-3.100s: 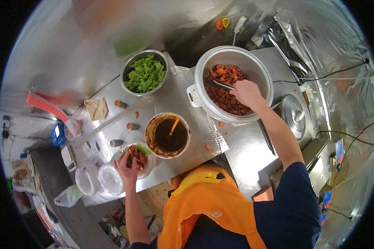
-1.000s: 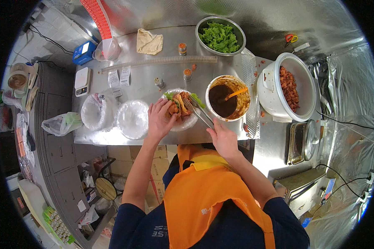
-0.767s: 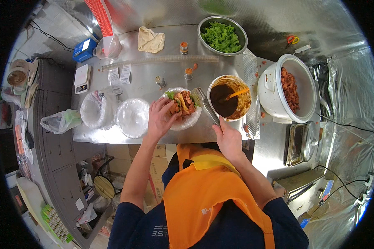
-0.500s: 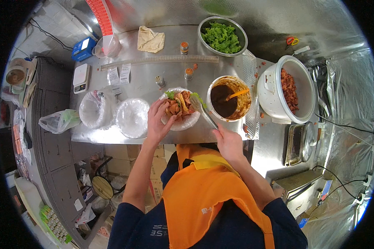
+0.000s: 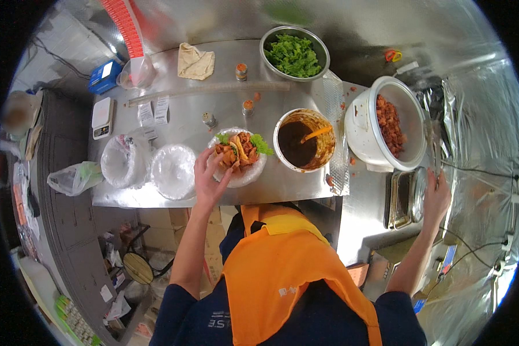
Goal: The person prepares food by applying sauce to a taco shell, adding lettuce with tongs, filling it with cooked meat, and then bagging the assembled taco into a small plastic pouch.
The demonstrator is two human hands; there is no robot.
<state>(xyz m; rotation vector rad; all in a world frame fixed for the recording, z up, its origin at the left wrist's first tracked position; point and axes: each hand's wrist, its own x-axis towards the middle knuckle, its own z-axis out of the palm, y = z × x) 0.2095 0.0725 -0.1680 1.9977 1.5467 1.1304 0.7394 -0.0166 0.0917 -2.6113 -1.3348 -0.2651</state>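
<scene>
A meat-filled bun [image 5: 245,149] with lettuce poking out lies in a plastic-lined bowl [image 5: 254,176] near the table's front edge. My left hand [image 5: 206,173] has its fingers and thumb about the bun's left side, at the bowl's rim. Far to the right, my right hand [image 5: 437,196] is closed on metal tongs [image 5: 436,141], whose tips point away from me beside a white pot [image 5: 360,130] of chopped reddish meat [image 5: 390,127]. Just right of the bowl stands a tub of dark sauce [image 5: 298,144] with an orange-handled utensil [image 5: 317,134] in it.
A steel bowl of lettuce [image 5: 294,56] stands at the back. Two more plastic-lined bowls, one at the left [image 5: 123,161] and one nearer the middle [image 5: 173,171], sit by the front edge. Several small shakers, a cloth [image 5: 195,61] and a scale [image 5: 102,118] lie about. A metal tray [image 5: 402,199] is near my right hand.
My right hand has swung far right with the tongs, from the bun to beside the meat pot. My left hand stays at the bun, its fingers a little lower on its side.
</scene>
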